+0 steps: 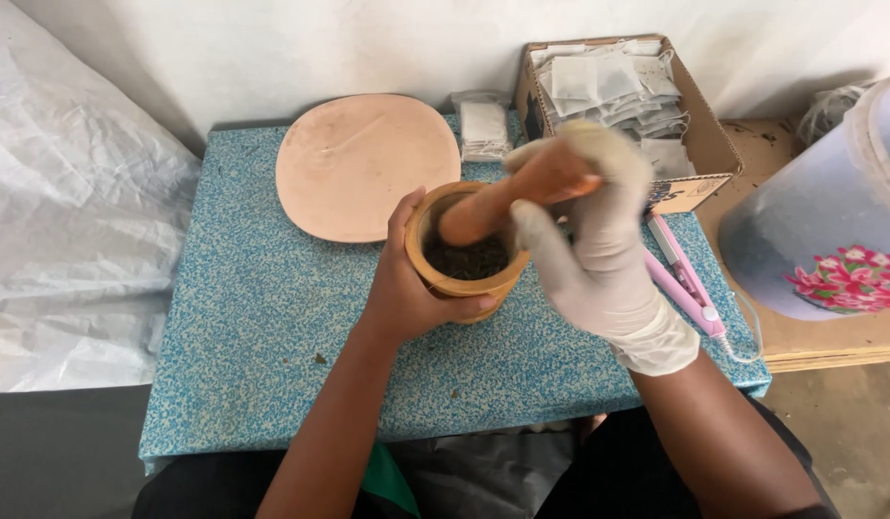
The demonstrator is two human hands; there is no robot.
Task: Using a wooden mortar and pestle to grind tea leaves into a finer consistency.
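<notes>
Wooden mortar (pixel 464 252) upright on blue speckled desk (pixel 262 317), centre-right, just in front of round pinkish plate (pixel 368 165). Left hand (pixel 411 279), bare, cupped round mortar's near-left wall; thumb over rim, other fingers curled under right side, touching. Right hand (pixel 594 231), in white glove, wrapped shut round upper end of wooden pestle (pixel 507 197). Pestle long axis tilted: top up-right in glove, working end down-left inside bowl, on dark crushed leafy stuff (pixel 469 259). Both hands on the work; right above & to right of bowl, left beside & below it.

Hard to read: right hand + pestle top motion-blurred, finger positions not exact. Pestle tip vs. bowl bottom contact hidden by rim. Far side of mortar covered by glove.

Around: cardboard box (pixel 695 144) of small white sachets behind-right, a few more sachets (pixel 483 130) by plate, pink clamp-like tool w/ cord (pixel 690 279) at desk's right edge, big flowered plastic tub (pixel 829 221) cut off by frame at right.
</notes>
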